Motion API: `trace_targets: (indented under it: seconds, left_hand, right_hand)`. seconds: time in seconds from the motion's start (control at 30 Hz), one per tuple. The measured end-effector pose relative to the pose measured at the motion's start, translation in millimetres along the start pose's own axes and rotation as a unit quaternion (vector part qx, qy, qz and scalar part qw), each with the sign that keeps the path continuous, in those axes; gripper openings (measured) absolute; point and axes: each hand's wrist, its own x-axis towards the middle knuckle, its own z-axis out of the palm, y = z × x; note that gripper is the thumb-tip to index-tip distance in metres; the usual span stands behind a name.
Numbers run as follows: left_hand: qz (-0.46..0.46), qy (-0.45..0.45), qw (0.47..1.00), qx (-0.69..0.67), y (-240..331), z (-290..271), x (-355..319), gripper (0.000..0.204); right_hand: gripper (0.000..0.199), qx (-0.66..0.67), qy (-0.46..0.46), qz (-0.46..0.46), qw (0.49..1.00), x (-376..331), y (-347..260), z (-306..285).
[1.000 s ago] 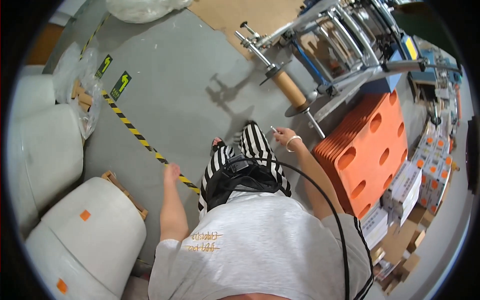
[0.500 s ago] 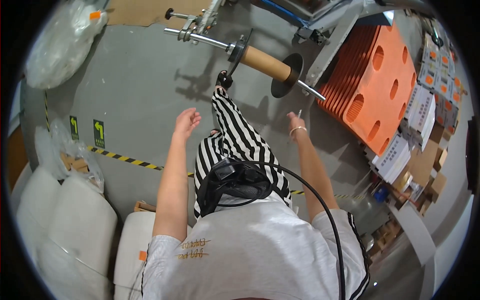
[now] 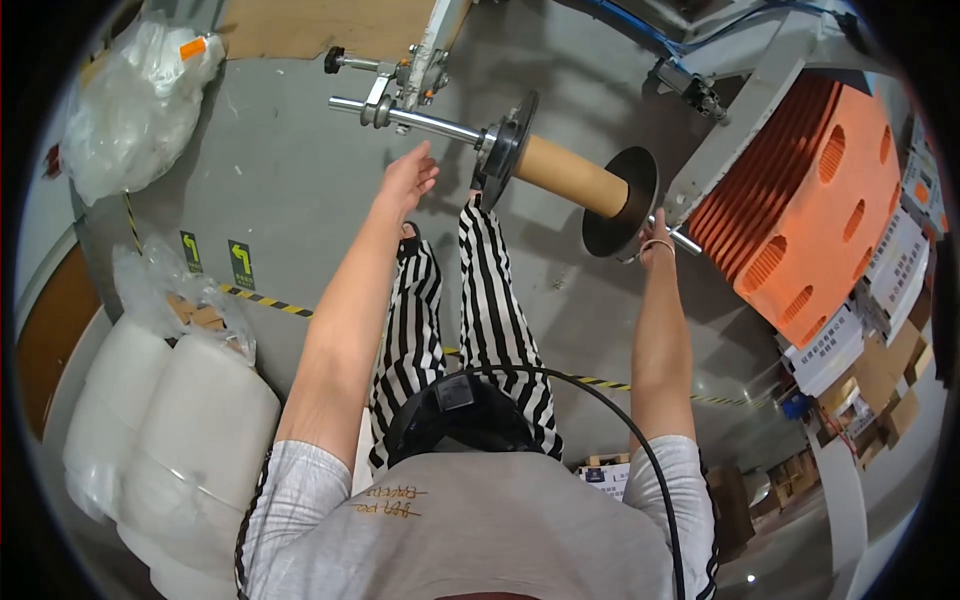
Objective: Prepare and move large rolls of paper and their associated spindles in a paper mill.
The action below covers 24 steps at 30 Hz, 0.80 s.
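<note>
1. White wrapped rolls (image 3: 170, 430) stand at far left, well apart from the work.
2. Left hand (image 3: 405, 180), fingers spread, holds nothing, just below the steel shaft (image 3: 420, 118).
3. Cardboard core (image 3: 570, 177) sits on the shaft between two black discs (image 3: 507, 150).
4. Right hand (image 3: 652, 243) touches the right disc's lower edge; grip cannot be determined.
5. Orange pallets (image 3: 800, 200) stand right.

Ahead of me: tube (image 3: 572, 176) on shaft (image 3: 430, 122), between two discs. Pallets (image 3: 800, 215) right of it, rolls (image 3: 170, 440) on floor (image 3: 270, 190) at my left.
</note>
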Motion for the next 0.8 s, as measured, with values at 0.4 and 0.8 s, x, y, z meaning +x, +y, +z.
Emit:
trace_targets:
  seconds: [0.4,0.8]
  left_hand:
    - [-0.073,0.029,0.950,-0.302,-3.2,59.9,76.1,0.020]
    - [-0.032,0.079,0.913,-0.399,-7.6,58.0,94.2,0.016]
  right_hand:
    - [0.013,0.083,-0.002,0.098,0.992,77.5,13.8,9.2]
    - [0.023,0.201,-0.076,0.115,0.970,83.2,30.3,16.6]
